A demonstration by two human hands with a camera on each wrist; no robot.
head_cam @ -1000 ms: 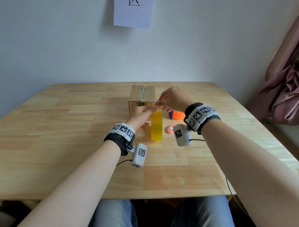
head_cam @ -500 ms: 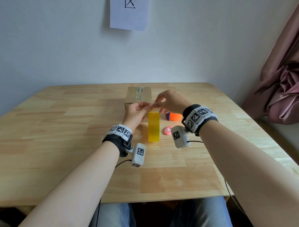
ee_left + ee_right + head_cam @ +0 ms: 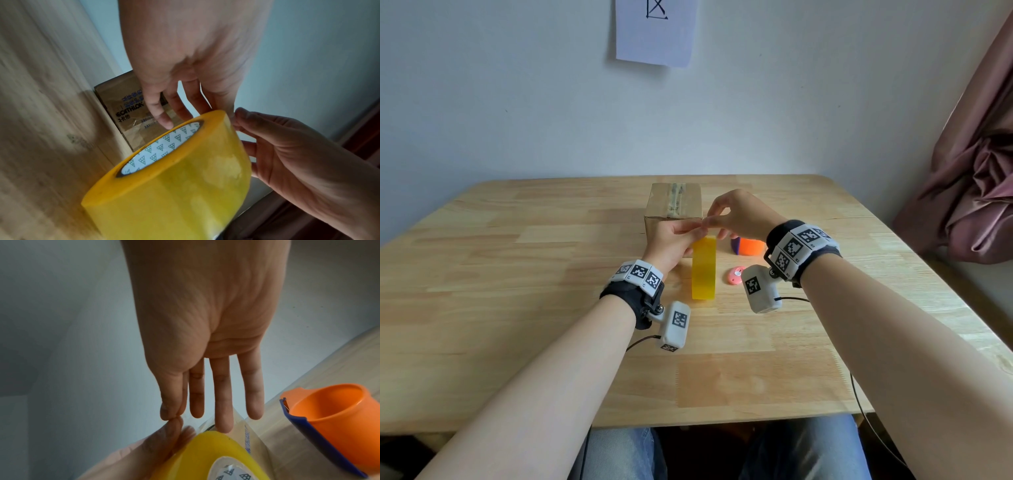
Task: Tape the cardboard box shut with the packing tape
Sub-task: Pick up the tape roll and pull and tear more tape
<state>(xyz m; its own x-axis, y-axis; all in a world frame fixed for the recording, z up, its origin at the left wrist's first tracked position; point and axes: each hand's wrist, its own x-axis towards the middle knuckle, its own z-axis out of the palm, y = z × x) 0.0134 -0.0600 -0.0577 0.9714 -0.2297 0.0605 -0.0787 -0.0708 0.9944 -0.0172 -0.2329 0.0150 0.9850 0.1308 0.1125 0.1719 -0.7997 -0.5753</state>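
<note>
Fingers [image 3: 714,219] — tape roll [image 3: 704,269] top edge

Both arms are bare, with no sleeves. Each wrist has a black band [image 3: 635,301] wrapped around it. On top of each band sits a row of white blocks [image 3: 638,272] with black-and-white square patterns on them. A small white camera box [image 3: 674,325] hangs off the left band on a little black metal arm with a screw. It has the same square pattern on its side. The right band [image 3: 803,245] has a box like it [image 3: 758,289]. A thin black wire [image 3: 794,299] runs out of each box. The person wears blue jeans [image 3: 619,455].
</note>
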